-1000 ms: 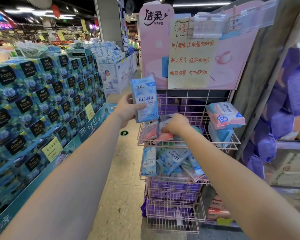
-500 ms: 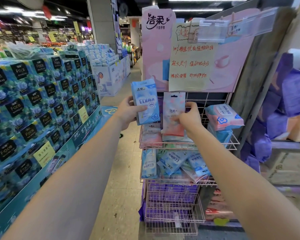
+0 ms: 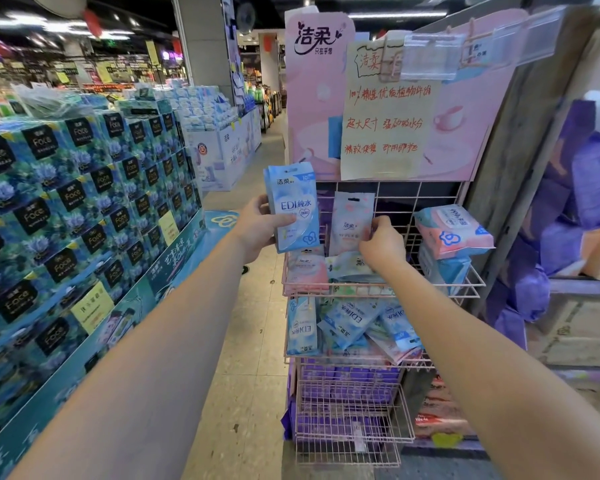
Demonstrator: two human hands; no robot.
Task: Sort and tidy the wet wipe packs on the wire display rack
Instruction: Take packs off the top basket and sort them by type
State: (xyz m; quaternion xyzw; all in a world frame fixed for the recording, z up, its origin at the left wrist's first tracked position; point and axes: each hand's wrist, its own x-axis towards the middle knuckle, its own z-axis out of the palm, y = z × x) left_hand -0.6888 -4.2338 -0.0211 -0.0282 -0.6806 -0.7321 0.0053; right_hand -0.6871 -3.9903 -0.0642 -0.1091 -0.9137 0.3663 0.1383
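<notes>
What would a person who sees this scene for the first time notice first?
Two bare arms reach to the pink wire rack in the middle: the left hand holds up a blue pack, the right hand a pale pink pack over the top basket. A pink sign board with a handwritten note stands above, and blue-green boxes fill the left side.

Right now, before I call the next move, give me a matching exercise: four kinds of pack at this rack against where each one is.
Things:
1. blue EDI pack
2. pale pink pack
3. bulky pink-topped pack
4. purple packs

Places:
A. right end of the top basket
B. inside the lower baskets
C. held in the left hand
D. held upright by the right hand

Pairs: 1-C, 2-D, 3-A, 4-B.
</notes>
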